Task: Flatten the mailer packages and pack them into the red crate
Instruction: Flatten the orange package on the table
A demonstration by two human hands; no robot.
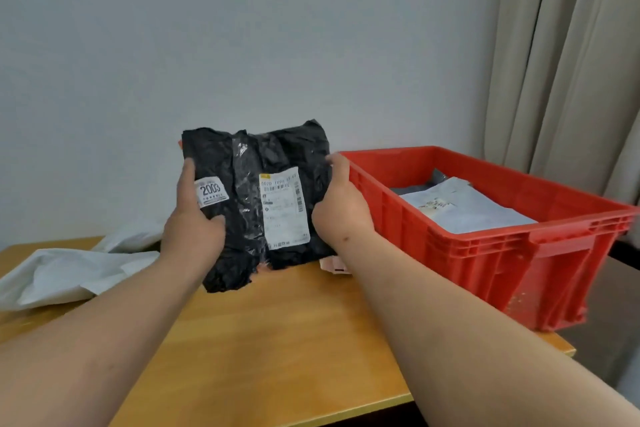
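A crumpled black mailer [254,184] with a white shipping label and a "2003" sticker is held up above the wooden table [270,333]. My left hand [192,222] grips its left edge, thumb on the front. My right hand [341,201] grips its right edge. The red crate [485,253] stands to the right, right beside my right hand, with a white mailer [464,208] lying flat inside over a grey one.
White mailers [79,270] lie in a heap at the table's left end. A small pink-and-white item [334,265] peeks out under my right wrist. A wall stands behind, a beige curtain [571,62] hangs at the right, and the table's front edge is near.
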